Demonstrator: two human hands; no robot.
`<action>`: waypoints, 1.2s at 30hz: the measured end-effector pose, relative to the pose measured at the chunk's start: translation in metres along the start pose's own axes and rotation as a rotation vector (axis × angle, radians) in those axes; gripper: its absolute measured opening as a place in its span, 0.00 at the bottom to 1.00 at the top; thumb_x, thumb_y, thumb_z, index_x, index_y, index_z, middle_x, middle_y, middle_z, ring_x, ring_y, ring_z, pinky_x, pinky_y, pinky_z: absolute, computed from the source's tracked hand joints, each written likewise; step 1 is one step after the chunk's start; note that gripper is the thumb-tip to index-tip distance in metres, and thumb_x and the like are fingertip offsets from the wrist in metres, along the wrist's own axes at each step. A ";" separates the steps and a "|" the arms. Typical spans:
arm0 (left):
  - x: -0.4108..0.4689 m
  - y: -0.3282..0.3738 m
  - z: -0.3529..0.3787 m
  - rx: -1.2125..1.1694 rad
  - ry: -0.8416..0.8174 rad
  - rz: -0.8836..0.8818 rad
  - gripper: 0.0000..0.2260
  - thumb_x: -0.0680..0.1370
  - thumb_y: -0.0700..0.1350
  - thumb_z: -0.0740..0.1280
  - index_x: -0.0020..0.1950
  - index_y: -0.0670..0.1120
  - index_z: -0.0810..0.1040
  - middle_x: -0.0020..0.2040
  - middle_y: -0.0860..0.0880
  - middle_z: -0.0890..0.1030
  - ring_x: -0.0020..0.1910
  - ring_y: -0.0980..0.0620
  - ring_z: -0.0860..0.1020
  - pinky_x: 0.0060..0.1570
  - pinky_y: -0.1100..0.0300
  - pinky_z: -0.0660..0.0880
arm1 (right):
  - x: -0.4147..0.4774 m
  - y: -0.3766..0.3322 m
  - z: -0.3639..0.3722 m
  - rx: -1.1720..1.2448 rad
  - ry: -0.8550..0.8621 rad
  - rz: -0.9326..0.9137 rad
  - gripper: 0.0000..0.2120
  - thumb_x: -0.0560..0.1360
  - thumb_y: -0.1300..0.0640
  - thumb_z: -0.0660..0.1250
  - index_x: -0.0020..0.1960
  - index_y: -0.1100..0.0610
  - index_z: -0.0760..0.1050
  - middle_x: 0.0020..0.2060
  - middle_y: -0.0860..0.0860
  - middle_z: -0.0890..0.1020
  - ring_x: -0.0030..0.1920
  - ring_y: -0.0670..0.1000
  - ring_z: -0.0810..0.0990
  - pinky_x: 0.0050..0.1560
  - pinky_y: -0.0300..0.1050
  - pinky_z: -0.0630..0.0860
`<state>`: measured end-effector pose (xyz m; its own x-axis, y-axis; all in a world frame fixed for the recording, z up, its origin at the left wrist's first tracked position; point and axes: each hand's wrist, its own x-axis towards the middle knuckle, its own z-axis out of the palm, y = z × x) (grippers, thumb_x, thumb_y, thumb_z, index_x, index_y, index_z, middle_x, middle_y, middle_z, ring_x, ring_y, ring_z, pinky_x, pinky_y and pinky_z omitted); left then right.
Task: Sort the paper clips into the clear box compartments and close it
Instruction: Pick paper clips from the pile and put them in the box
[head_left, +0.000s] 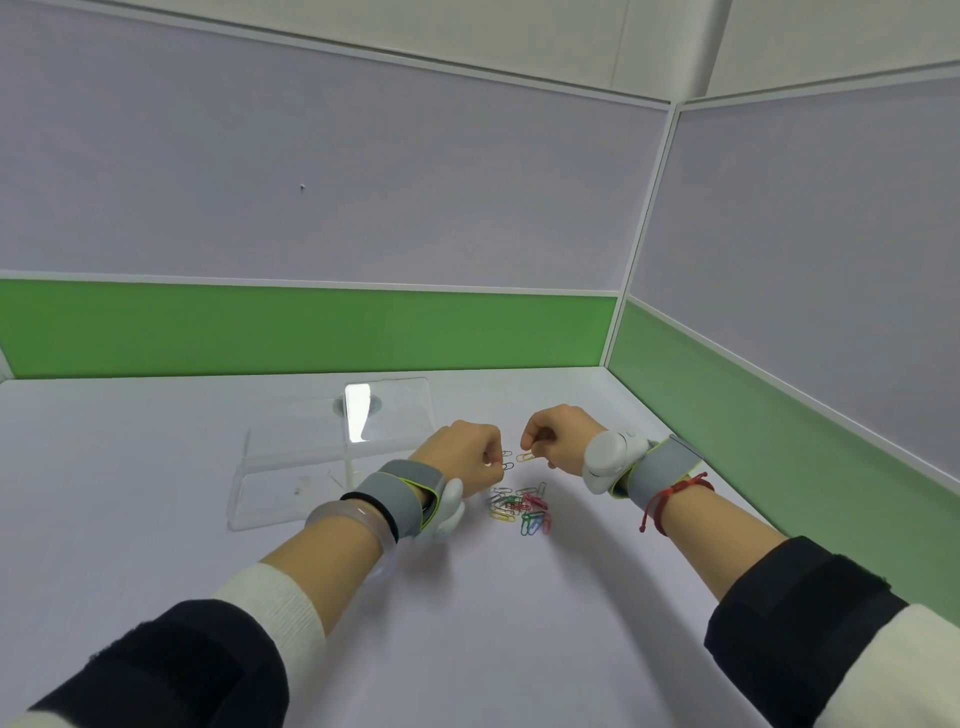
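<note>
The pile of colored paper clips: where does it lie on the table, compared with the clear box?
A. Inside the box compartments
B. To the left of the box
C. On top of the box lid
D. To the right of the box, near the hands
D: the pile of colored paper clips lies on the bare table, right of the clear box, just nearer the camera than the left hand and right hand.

Clear box (291, 467) compartments indistinct

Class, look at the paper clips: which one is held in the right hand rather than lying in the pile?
The yellow clip, pinched in the right hand above the table; the other colours lie in the pile nearer the person.
</note>
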<state>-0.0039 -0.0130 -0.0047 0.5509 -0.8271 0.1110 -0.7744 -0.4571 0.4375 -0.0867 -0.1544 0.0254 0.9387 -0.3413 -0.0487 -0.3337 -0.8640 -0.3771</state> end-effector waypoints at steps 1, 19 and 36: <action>0.000 0.000 0.001 0.000 -0.003 0.004 0.03 0.73 0.41 0.63 0.44 0.47 0.75 0.53 0.46 0.83 0.52 0.45 0.80 0.54 0.51 0.77 | 0.000 0.001 0.000 0.006 0.003 0.002 0.12 0.76 0.70 0.60 0.55 0.65 0.79 0.48 0.58 0.82 0.29 0.38 0.69 0.28 0.22 0.64; -0.032 -0.038 -0.044 0.056 0.105 -0.091 0.05 0.76 0.43 0.60 0.48 0.45 0.75 0.49 0.47 0.83 0.48 0.44 0.80 0.49 0.52 0.78 | 0.008 -0.062 0.008 -0.016 0.015 -0.127 0.11 0.74 0.69 0.62 0.53 0.64 0.80 0.52 0.61 0.83 0.37 0.51 0.73 0.32 0.30 0.69; -0.092 -0.124 -0.100 0.205 0.222 -0.283 0.08 0.75 0.44 0.61 0.49 0.49 0.79 0.49 0.49 0.82 0.48 0.45 0.79 0.44 0.57 0.73 | 0.043 -0.166 0.054 0.121 0.054 -0.290 0.10 0.74 0.67 0.63 0.52 0.65 0.81 0.40 0.51 0.77 0.35 0.49 0.73 0.26 0.25 0.66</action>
<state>0.0719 0.1524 0.0199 0.7874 -0.5791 0.2114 -0.6163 -0.7307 0.2938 0.0139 -0.0055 0.0364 0.9861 -0.1091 0.1254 -0.0367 -0.8788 -0.4759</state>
